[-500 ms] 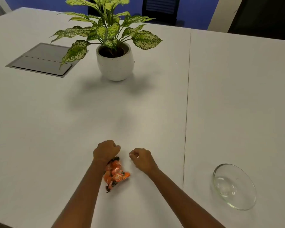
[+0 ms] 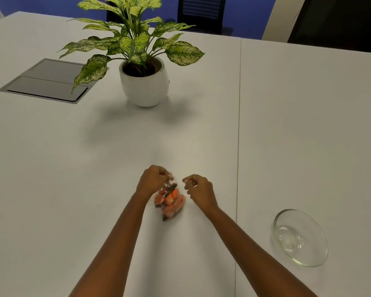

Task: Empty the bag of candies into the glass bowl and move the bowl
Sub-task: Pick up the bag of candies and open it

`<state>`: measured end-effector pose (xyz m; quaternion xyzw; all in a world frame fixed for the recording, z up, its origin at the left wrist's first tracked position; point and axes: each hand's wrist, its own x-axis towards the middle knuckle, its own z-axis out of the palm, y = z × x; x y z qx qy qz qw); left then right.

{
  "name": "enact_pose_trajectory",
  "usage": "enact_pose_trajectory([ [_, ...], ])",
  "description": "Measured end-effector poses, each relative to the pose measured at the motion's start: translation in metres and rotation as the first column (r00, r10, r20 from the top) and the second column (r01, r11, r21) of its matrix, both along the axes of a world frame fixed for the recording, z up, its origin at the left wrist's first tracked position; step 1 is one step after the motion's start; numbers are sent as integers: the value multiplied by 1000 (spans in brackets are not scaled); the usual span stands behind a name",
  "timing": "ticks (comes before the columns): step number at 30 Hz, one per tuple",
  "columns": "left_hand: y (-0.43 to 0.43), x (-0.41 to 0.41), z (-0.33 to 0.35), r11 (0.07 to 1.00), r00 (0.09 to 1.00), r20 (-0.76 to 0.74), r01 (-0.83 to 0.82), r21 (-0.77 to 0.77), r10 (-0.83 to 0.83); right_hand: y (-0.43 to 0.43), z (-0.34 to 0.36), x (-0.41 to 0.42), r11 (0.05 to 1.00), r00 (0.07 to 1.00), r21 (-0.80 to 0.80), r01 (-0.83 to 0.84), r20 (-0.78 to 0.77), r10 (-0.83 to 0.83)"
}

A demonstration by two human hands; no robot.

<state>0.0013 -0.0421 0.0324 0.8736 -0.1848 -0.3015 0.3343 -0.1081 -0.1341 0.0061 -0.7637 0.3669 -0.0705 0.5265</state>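
Two bare forearms come up from the lower edge of the head view, over a white surface (image 2: 73, 168); the left hand (image 2: 153, 179) is closed on the top of a small clear bag of candies (image 2: 169, 200), pinching its neck between thumb and fingers; the bag hangs down from this hand and is blurred, so I cannot tell if its bottom touches the surface; inside it there are orange pieces and some dark ones; the right hand (image 2: 199, 189) is just beside the bag, on its right, with the fingers curled in; whether its fingertips hold an edge of the clear plastic or hold nothing, I cannot tell, because this part is too small and blurred; the glass bowl (image 2: 301, 237) stands on the surface well apart from the bag, to the right and nearer to the person, beyond a thin seam (image 2: 239, 125) that divides the surface in two parts; the bowl is clear, shallow and holds no candies; farther away, near the middle, a potted plant (image 2: 144, 82) with green speckled leaves stands in a round white pot; to its left a grey hatch (image 2: 45, 82) is set flat in the surface; behind the far edge a dark chair (image 2: 201, 13) shows before a blue wall
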Motion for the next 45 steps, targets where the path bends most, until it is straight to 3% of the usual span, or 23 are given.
enact_pose_trajectory([
  [3,-19,-12,12,993,992,106,-49,-110,61,-12,11,0,995,992,-4,97,82,-96],
  [7,-41,-28,22,967,981,138,-104,-232,139,-22,22,1,992,983,-30,124,136,-119],
  [11,-58,-40,29,927,973,39,-203,-316,227,-26,25,-4,990,990,-111,90,122,-76],
  [17,-68,-50,28,881,929,-232,-353,-315,289,-26,31,-24,952,997,-304,38,76,-15],
  [23,-74,-58,23,855,892,-332,-411,-317,305,-30,33,-28,929,999,-369,35,17,-31],
  [28,-78,-65,27,848,895,-392,-370,-379,215,-39,37,-33,937,996,-338,87,38,-79],
  [32,-77,-71,27,893,919,-356,-297,-338,171,-46,36,-37,961,986,-222,166,56,-157],
  [40,-76,-75,26,938,963,-238,-195,-287,128,-50,33,-43,982,989,-117,145,7,-145],
  [45,-71,-74,13,891,908,-397,-285,-354,132,-56,37,-50,968,985,190,161,24,-169],
])
